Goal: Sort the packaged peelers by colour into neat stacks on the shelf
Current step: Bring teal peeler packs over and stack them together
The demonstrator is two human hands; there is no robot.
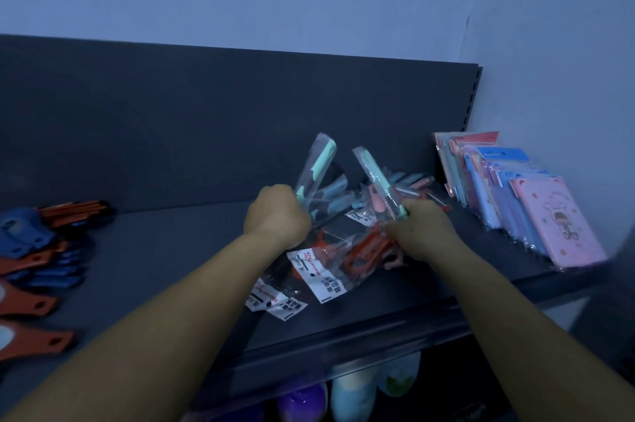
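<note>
Each hand, left hand (276,215) and right hand (424,232), grips one upright mint peeler.

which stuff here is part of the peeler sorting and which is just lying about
Job:
left hand gripping a mint-green bagged peeler
right hand gripping another mint-green bagged peeler
heap of mixed bagged peelers
dark shelf

Lying about:
orange-and-blue handled tools
row of pastel flat packets

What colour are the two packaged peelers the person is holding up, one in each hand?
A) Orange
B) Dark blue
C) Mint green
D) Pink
C. The left hand grips a mint green peeler in its clear bag, and the right hand grips another mint green peeler; the orange peelers lie below on the shelf.
</note>
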